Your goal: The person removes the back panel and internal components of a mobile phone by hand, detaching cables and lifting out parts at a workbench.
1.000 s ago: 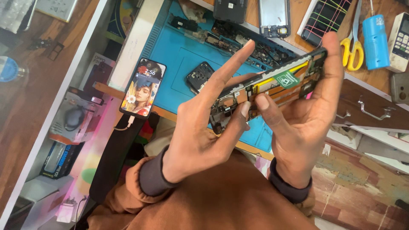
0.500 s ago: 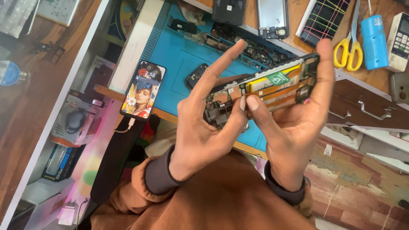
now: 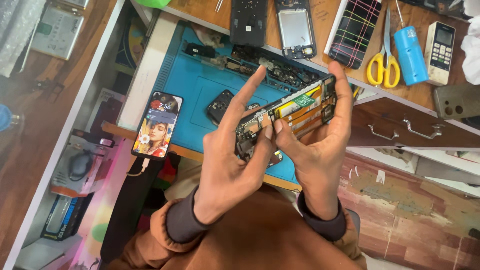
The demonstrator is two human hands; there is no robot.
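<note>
Bench: wooden worktop [image 3: 210,12] with a blue silicone repair mat [image 3: 190,95] across the upper centre of the frame.
Held item: opened smartphone with yellow battery and bare circuit board [image 3: 287,117], raised above the mat at centre frame.
Your left hand [image 3: 232,155]: thumb and fingers pinch the phone's lower end, forefinger pointing up.
Your right hand [image 3: 320,145]: closed round the phone's far edge.
Progress: back cover already off, internals exposed; you judge battery and board still seated.
Nearby: lit phone with portrait wallpaper [image 3: 157,125], left; yellow-handled scissors [image 3: 383,62], upper right.
</note>
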